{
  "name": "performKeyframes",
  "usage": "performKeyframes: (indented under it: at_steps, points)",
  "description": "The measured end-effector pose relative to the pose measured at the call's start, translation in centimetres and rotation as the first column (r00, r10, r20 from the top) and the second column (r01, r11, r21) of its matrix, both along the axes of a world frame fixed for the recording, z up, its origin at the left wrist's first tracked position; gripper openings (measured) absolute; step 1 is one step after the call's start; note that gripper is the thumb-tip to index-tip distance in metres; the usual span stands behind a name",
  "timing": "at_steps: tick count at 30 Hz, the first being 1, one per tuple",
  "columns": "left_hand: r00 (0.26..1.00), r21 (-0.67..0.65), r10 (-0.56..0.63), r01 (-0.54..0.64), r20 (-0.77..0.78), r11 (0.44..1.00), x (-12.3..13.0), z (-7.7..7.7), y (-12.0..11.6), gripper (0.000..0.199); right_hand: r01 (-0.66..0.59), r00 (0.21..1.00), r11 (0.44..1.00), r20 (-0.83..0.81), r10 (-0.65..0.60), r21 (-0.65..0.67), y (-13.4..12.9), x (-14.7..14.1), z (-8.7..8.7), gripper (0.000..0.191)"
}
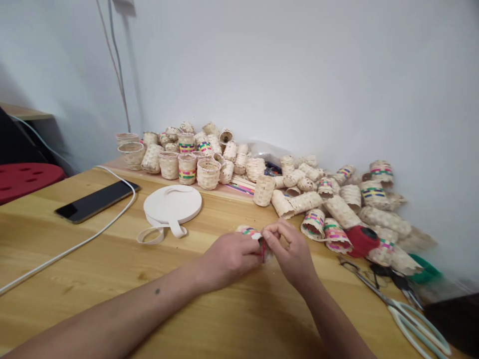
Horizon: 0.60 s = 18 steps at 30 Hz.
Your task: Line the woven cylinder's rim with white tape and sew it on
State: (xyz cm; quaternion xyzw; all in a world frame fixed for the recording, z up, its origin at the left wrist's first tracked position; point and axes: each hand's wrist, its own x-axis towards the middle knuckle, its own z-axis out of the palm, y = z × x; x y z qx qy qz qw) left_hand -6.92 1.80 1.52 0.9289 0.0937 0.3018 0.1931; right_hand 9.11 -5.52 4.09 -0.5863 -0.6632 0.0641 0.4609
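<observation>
Above the wooden table, my left hand [232, 260] is wrapped round a small woven basket [249, 231] with coloured bands. Most of that basket is hidden behind the fingers; its upper side and part of its open end show. My right hand [292, 251] meets it from the right, thumb and forefinger pinched together at the edge of the open end. Whether a thin strip is also between those fingertips is too small to tell. A plain woven basket [264, 190] stands just beyond the hands.
Many woven baskets [208, 173] stand and lie along the wall. On the left are a roll of white tape [172, 203], a phone [98, 200] and a white cable [75, 260]. White-handled scissors [417, 321] and a red spool [361, 241] lie right.
</observation>
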Motion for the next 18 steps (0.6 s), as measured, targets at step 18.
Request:
performKeyframes:
  at_steps: [18]
  points:
    - [0.950, -0.629, -0.269, 0.309, 0.161, 0.714, -0.9, 1.2, 0.8, 0.026, -0.292, 0.443, 0.954, -0.894, 0.066, -0.074, -0.3, 1.8, 1.4, 0.028]
